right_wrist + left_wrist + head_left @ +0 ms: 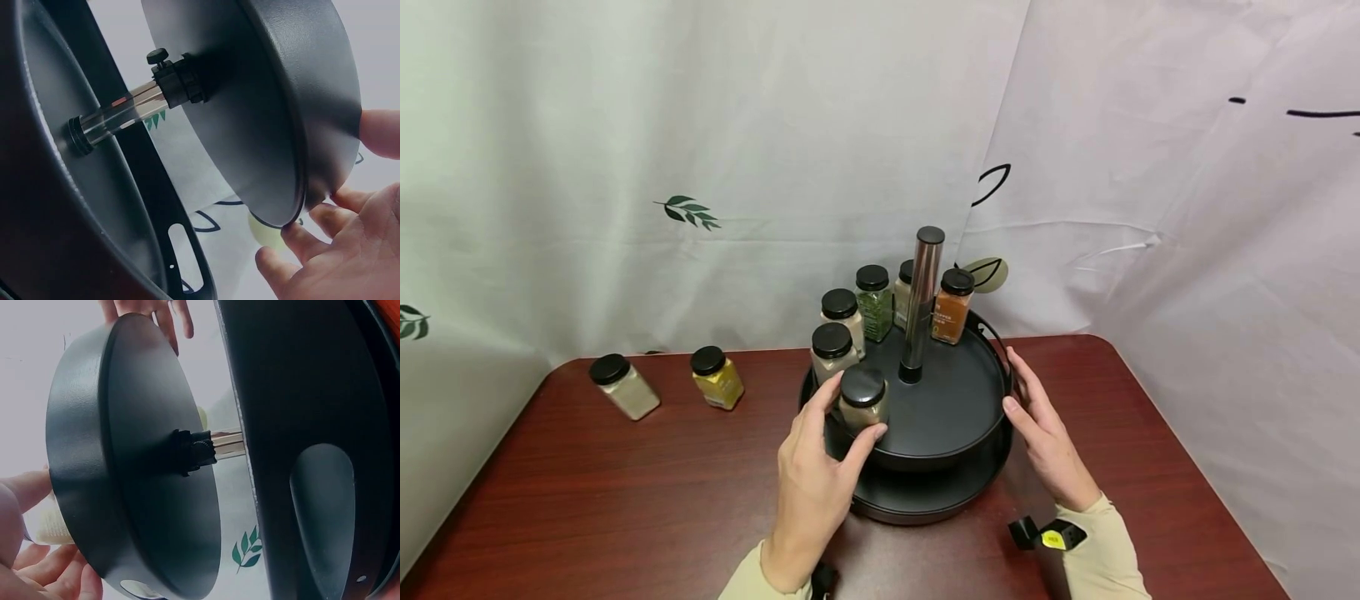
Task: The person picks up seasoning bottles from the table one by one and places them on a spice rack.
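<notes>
A two-tier black turntable rack stands on the table, with its upper tray (951,408) over a wider lower tray (925,498) and a shiny post (922,292) through the middle. At the upper tray's near-left edge, my left hand (812,487) holds a black-lidded spice jar (865,412) between thumb and fingers; the jar looks upright. In the left wrist view the tray wall hides most of that jar. My right hand (1051,437) touches the upper tray's right rim, its thumb and fingertips against the outer wall (325,94).
More jars line the upper tray's left and back: two pale ones (833,360), a green one (875,312), another partly behind the post, and an orange one (952,317). On the table's left are a pale jar (634,396) and a yellow jar (721,385). A curtain hangs behind.
</notes>
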`<state>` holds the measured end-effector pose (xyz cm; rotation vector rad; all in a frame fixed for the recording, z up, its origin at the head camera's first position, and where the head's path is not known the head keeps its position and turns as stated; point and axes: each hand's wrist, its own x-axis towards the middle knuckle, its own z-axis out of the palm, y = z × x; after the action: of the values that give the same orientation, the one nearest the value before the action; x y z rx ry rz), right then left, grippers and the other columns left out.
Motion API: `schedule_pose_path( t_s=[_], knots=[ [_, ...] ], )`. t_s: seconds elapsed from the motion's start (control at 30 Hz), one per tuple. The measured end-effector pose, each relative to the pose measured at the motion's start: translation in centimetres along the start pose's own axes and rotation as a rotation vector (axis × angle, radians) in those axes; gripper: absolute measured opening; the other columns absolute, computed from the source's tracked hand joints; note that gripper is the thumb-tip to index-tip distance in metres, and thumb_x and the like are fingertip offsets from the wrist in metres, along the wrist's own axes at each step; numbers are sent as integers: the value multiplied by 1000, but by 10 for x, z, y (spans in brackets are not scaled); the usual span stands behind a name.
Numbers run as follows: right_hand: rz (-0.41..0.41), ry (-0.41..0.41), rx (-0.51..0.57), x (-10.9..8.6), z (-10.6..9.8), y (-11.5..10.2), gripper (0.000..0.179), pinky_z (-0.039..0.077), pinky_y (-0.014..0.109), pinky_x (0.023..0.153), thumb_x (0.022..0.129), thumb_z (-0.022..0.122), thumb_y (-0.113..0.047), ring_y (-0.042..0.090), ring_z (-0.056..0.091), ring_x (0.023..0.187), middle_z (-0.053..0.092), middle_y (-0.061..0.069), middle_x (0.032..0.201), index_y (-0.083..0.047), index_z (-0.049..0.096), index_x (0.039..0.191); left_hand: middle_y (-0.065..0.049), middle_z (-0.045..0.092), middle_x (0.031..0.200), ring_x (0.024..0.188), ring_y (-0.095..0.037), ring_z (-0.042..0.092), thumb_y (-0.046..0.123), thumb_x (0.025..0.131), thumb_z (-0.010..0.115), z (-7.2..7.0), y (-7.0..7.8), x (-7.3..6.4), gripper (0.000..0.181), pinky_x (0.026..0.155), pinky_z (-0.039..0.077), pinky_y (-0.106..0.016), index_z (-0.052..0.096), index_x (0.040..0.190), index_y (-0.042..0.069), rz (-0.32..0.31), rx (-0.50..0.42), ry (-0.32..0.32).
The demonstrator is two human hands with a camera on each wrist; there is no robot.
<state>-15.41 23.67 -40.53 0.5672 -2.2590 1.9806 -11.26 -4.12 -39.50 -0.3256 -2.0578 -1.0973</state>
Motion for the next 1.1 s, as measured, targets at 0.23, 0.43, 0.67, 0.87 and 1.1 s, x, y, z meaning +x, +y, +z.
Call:
schedule_pose_path(
  t_s=[0.23, 0.43, 0.67, 0.87, 1.1],
  knots=[
    [19, 0, -14, -1, -1, 1, 58, 22, 9, 110, 109, 39, -9, 26, 6, 153, 9, 13, 167, -6, 14, 161, -13, 70, 122, 111, -27, 67, 17, 71, 93, 1, -1, 0, 75, 86, 54, -45, 59, 137, 5, 25, 32, 20],
    [6, -1, -6, -1, 0, -1, 57, 22, 9, 109, 109, 39, -8, 30, 5, 153, 8, 16, 167, -6, 15, 161, -15, 69, 121, 110, -28, 67, 19, 73, 92, 0, -2, 0, 72, 88, 53, -42, 59, 135, 2, 13, 37, 3],
    [-3, -2, -1, 0, 0, -1, 57, 23, 9, 109, 109, 38, -8, 30, 5, 153, 10, 13, 167, -5, 15, 161, -8, 68, 122, 113, -21, 65, 21, 73, 92, -3, -2, 2, 73, 93, 51, -36, 59, 136, 6, 10, 8, 4],
    [0, -1, 10, 0, 1, -1, 57, 23, 10, 108, 109, 38, -8, 32, 4, 153, 11, 12, 166, -4, 14, 160, -6, 67, 122, 109, -20, 65, 20, 75, 91, -8, -5, 8, 68, 98, 45, -22, 60, 133, 4, 39, -51, 61],
    [3, 0, 23, 0, 1, 1, 56, 25, 10, 108, 110, 36, -9, 26, 8, 152, 11, 13, 166, -5, 14, 161, -9, 68, 120, 102, -22, 65, 41, 88, 77, -13, -13, 14, 61, 94, 46, -23, 61, 128, -2, 88, -100, 152]
  ],
)
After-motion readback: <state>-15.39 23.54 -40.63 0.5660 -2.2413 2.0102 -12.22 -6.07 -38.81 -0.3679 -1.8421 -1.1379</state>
